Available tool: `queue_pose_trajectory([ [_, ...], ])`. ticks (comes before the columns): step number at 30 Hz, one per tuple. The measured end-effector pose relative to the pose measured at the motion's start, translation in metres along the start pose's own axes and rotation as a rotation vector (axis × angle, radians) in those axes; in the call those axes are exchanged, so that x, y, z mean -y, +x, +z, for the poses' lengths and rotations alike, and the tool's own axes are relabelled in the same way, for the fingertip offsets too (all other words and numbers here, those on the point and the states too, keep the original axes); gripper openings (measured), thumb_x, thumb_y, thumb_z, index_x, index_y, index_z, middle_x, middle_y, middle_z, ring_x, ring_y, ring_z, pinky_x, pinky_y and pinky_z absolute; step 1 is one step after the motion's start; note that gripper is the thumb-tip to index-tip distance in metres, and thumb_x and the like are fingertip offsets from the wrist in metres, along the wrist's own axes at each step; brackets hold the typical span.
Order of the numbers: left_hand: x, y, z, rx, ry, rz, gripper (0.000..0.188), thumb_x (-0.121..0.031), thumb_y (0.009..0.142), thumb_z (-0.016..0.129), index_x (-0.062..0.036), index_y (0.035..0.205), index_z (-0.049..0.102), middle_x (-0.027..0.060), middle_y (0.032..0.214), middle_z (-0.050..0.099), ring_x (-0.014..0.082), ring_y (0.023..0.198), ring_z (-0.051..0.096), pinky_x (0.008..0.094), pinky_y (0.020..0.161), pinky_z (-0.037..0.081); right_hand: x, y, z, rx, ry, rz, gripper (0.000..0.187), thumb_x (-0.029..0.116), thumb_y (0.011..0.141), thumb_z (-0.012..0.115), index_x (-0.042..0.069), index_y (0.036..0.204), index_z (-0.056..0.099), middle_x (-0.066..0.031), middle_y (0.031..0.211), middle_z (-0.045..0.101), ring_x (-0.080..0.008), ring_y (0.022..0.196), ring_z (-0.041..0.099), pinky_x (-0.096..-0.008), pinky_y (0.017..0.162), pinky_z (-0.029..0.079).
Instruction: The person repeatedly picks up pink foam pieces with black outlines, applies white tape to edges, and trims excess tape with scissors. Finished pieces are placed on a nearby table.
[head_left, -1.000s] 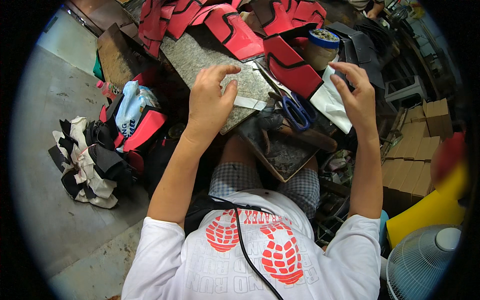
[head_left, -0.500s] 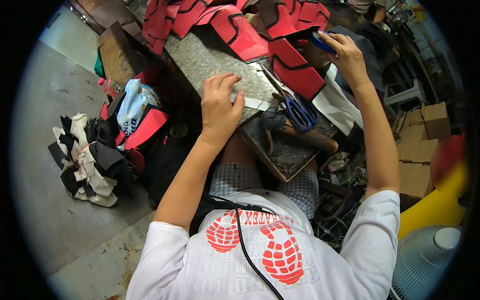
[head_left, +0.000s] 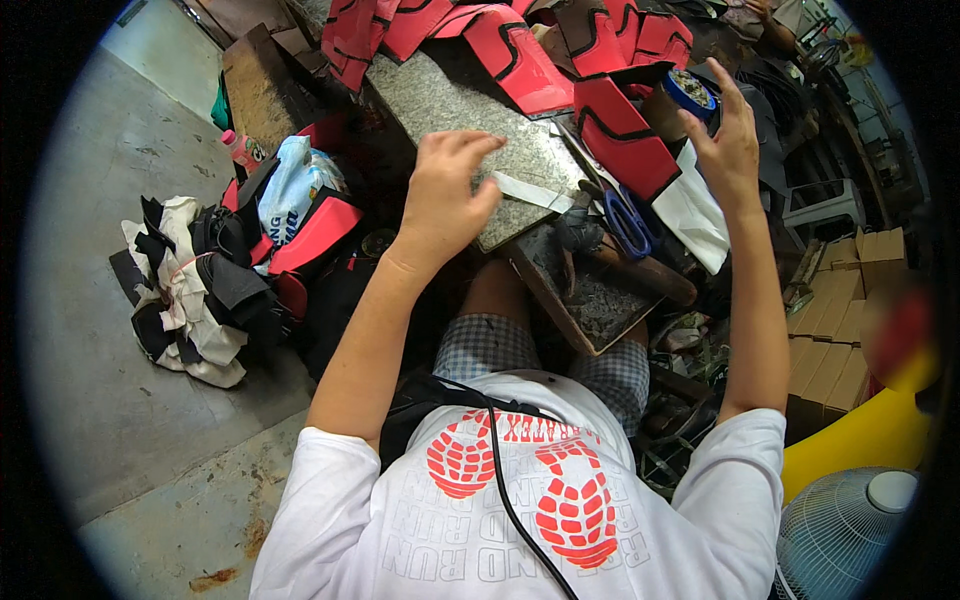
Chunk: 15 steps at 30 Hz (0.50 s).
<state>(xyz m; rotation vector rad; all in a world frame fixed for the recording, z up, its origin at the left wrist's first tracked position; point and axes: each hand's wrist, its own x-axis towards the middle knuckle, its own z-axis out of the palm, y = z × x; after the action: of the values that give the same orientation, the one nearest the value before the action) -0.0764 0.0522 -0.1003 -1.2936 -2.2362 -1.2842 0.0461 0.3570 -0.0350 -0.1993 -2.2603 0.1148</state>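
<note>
My left hand (head_left: 448, 195) hovers at the near edge of a grey stone slab (head_left: 418, 100), thumb apart from its bent fingers, holding nothing. Just right of its thumb a narrow white strip (head_left: 535, 191) lies on the slab. My right hand (head_left: 730, 150) is raised with fingers spread, beside a brownish jar (head_left: 660, 112) with a blue rim and a speckled grey top. Left of the jar rests a red piece with a black wavy band (head_left: 622, 135). Blue-handled scissors (head_left: 628, 225) lie below that piece, next to a white sheet (head_left: 695, 215).
More red and black pieces (head_left: 515, 60) are heaped along the slab's far side. A dark board (head_left: 600, 310) with a wooden-handled tool (head_left: 650, 276) sits above my knees. Left are scraps (head_left: 185, 285) and a blue-white bag (head_left: 295, 190); right, cardboard boxes (head_left: 830, 325) and a fan (head_left: 850, 540).
My right hand has let go of the jar's blue rim and opened beside it. My left hand has lifted slightly off the slab by the white strip. The whole view has shifted a little.
</note>
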Motion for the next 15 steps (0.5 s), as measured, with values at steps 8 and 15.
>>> queue_pose_trajectory([
  [8, -0.021, 0.002, -0.009, 0.206, 0.045, -0.063, 0.015, -0.010, 0.073, 0.073, -0.0064, 0.088, 0.069, 0.0076, 0.090, 0.067, 0.0280, 0.091, 0.058, 0.0404, 0.082, 0.048, 0.116, -0.048, -0.001, 0.452, 0.577, 0.102, 0.045, 0.001, 0.080, 0.073, 0.005, 0.123, 0.061, -0.0084, 0.118, 0.067, -0.0267, 0.116, 0.058, -0.0378, 0.100, 0.045],
  [15, -0.055, 0.003, -0.030, 0.093, -0.184, 0.055, 0.012, -0.006, 0.082, 0.073, -0.0016, 0.093, 0.070, 0.0053, 0.079, 0.068, 0.0163, 0.073, 0.061, 0.0286, 0.065, 0.048, 0.133, -0.052, -0.005, 0.419, 0.739, 0.210, 0.020, 0.008, 0.084, 0.073, 0.002, 0.102, 0.068, -0.0056, 0.089, 0.069, -0.0163, 0.084, 0.065, -0.0287, 0.075, 0.051],
])
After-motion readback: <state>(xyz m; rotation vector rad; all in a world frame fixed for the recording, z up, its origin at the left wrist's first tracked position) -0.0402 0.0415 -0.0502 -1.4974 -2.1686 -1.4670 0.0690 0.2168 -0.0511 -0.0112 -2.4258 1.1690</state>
